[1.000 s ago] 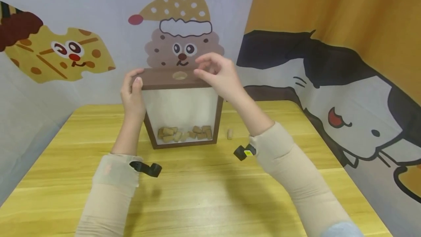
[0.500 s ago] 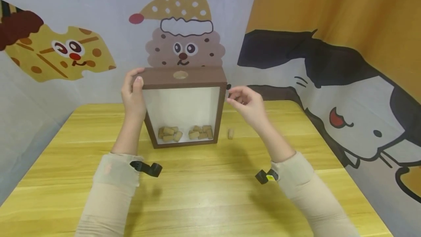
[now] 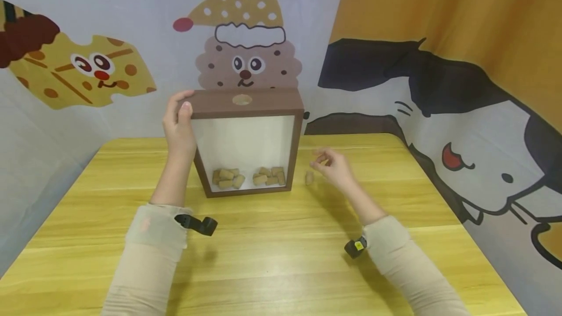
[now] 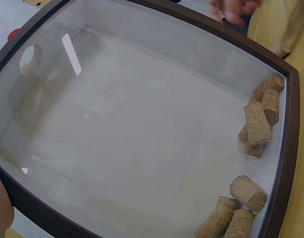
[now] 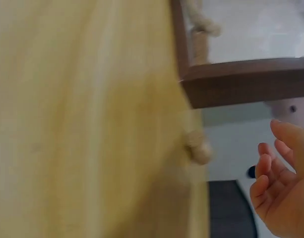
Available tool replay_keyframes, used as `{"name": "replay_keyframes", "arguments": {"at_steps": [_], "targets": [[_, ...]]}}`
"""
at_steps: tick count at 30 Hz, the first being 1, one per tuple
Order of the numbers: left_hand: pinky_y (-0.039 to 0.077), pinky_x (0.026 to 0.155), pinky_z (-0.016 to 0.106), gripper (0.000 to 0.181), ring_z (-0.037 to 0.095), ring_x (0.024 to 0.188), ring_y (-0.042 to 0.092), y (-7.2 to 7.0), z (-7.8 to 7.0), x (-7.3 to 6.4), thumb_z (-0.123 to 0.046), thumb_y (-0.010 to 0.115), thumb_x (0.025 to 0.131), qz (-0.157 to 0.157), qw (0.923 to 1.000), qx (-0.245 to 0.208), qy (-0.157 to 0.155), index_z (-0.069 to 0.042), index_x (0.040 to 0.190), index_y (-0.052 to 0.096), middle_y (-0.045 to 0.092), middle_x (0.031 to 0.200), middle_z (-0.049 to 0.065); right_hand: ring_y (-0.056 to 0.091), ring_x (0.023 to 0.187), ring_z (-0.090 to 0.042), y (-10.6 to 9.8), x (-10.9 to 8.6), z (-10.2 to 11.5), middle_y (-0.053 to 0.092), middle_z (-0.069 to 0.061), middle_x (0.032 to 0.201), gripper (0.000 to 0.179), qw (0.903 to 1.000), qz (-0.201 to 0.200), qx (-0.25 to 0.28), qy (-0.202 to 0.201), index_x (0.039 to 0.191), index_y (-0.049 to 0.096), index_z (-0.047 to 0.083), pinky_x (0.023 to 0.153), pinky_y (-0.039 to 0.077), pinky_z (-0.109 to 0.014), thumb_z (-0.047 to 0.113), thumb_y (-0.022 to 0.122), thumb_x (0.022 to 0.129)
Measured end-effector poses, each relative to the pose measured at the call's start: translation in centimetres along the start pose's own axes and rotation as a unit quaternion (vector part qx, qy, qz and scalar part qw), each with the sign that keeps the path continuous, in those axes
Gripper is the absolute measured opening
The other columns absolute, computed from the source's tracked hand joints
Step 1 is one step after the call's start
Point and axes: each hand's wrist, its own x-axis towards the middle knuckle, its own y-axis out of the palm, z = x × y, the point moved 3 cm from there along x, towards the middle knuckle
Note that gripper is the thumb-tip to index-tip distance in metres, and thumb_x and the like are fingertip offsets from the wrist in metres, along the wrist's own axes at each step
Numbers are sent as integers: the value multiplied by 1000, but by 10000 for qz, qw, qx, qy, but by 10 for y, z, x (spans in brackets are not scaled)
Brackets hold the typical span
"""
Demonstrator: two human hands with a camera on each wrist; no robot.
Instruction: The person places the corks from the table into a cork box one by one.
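Note:
My left hand (image 3: 179, 128) grips the top left corner of a dark brown framed box (image 3: 272, 102) with a clear front, its thumb at the front edge. The box stands upright, and a round hole (image 3: 242, 99) opens in its top. Inside, several wine corks (image 4: 258, 123) lie along the bottom in two heaps. A single cork (image 3: 309, 178) stands on the table just right of the box. Above and right of that cork hovers my right hand (image 3: 335, 167), fingers loosely bent and nothing between them. The right wrist view shows this hand (image 5: 285, 183) apart from the blurred cork (image 5: 199, 148).
The yellow wood-grain table (image 3: 263, 257) reaches toward me in front of the box. Behind it hangs a cloth (image 3: 145, 126) printed with cartoon figures. Each wrist carries a small black camera.
My right hand has left the top of the box, moving right and then down toward the cork on the table. One more cork now lies in the right heap. The left hand keeps its grip.

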Motion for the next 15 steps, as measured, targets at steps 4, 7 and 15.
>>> {"name": "replay_keyframes", "arguments": {"at_steps": [4, 7, 15], "targets": [[28, 100, 36, 47, 15, 123, 43, 0, 0, 0, -33, 42, 88, 0, 10000, 25, -20, -2, 119, 60, 56, 128, 10, 56, 65, -21, 9, 0, -23, 66, -7, 87, 38, 9993, 281, -163, 165, 120, 62, 2, 57, 47, -31, 17, 71, 86], [28, 100, 36, 47, 16, 123, 43, 0, 1, 0, -33, 42, 88, 8, 10000, 9, -19, -2, 119, 60, 57, 128, 8, 58, 68, -22, 15, -1, -36, 66, -8, 88, 39, 9984, 437, -176, 303, 121, 62, 2, 56, 48, -32, 18, 71, 86], [28, 100, 36, 45, 15, 124, 43, 1, 0, 1, -31, 41, 89, 31, 9999, -12, -95, -3, 119, 60, 56, 129, 7, 60, 86, -26, 26, -1, -53, 66, -10, 95, 44, 9955, 749, -196, 545, 124, 61, 4, 68, 51, -35, 27, 70, 87]]}}
